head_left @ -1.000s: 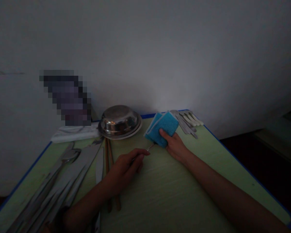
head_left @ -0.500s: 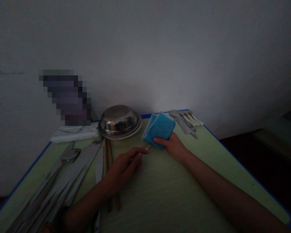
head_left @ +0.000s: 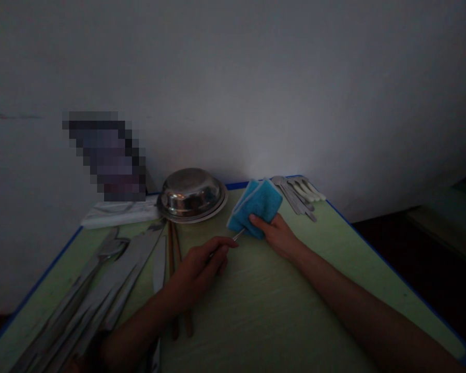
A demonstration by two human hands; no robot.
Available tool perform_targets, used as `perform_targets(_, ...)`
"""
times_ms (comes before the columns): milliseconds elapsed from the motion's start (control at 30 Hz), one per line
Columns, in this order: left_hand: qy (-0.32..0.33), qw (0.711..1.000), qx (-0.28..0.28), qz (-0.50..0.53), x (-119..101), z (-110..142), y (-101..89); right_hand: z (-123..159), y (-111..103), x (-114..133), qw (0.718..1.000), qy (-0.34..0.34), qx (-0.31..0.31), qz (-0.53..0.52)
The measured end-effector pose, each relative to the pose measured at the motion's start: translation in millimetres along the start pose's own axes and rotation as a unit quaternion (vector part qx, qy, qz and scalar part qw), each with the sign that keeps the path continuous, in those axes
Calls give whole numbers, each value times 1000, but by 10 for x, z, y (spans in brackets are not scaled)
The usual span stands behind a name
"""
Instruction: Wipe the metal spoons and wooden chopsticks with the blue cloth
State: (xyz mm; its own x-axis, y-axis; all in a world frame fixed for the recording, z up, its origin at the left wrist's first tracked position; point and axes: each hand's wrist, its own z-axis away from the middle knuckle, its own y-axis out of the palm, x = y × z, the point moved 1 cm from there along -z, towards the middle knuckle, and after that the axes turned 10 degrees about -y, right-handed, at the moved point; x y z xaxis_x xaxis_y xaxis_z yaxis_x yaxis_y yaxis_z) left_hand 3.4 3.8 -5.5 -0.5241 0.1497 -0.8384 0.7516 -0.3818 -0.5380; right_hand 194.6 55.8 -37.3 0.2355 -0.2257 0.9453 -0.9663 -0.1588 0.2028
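Note:
My left hand (head_left: 207, 264) pinches a thin metal utensil (head_left: 238, 235) by its handle. The utensil's far end goes into a folded blue cloth (head_left: 262, 204), so its kind is hidden. My right hand (head_left: 277, 233) is closed round that cloth, thumb on top, and presses it about the utensil. Both hands are above the middle of a pale green table (head_left: 272, 311). Just left of my left hand lie two brown wooden chopsticks (head_left: 171, 259), partly under the forearm.
An upturned steel bowl (head_left: 192, 191) sits at the back. Several spoons and other cutlery (head_left: 295, 194) lie at the back right. Long metal utensils (head_left: 101, 280) cover the left side, near a white packet (head_left: 120, 211). A blurred-out object (head_left: 108, 160) leans on the wall.
My right hand has moved the cloth slightly left and down, then a little back up, along the utensil. My left hand stays nearly still.

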Motion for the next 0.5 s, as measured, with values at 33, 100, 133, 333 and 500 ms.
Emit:
perform_targets(33,0,1000,1,0,-1,-1,2,-1,-2,-2,1000,2,-2,3)
perform_targets(100,-1,1000,-1,-4,-5,-2,3,-1,-2,-6,1000,10,-10,1)
perform_targets(133,-2,1000,-3,-11,-9,-1,1,-1,-1,-10,1000,16,-17,-8)
perform_targets(333,12,998,-8,-61,-61,29,-28,-26,30,-29,989,30,-102,-103)
perform_targets(500,38,996,79,24,-29,52,-38,-49,83,36,971,49,-164,-166)
